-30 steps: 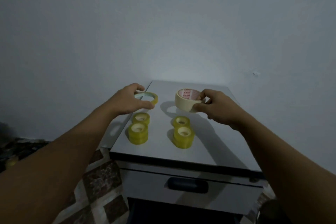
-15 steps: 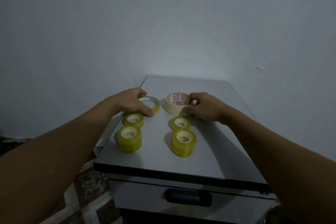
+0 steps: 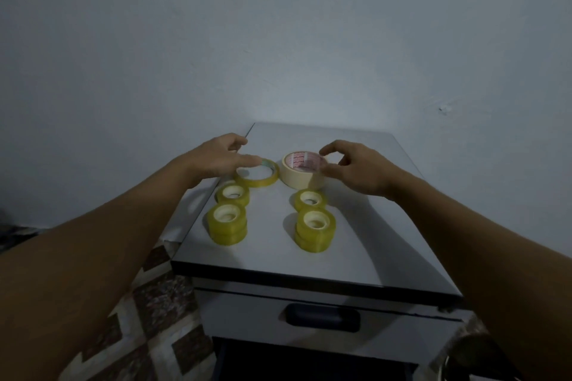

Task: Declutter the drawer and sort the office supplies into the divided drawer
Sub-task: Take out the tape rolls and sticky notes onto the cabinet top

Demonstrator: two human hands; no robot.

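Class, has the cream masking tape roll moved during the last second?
Yes: the cream masking tape roll went down, from tilted above the grey cabinet top to flat on it.

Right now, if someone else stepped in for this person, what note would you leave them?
Left hand: open, fingertips at the thin ring.
Right hand: curved over the masking tape, thumb at its side; grip unclear.
Both rolls lie on the cabinet top, with yellow tapes in two columns nearer the person.
Done: tapes laid out on top.
Left: sort all into the divided drawer, not in view; the handled drawer is shut.
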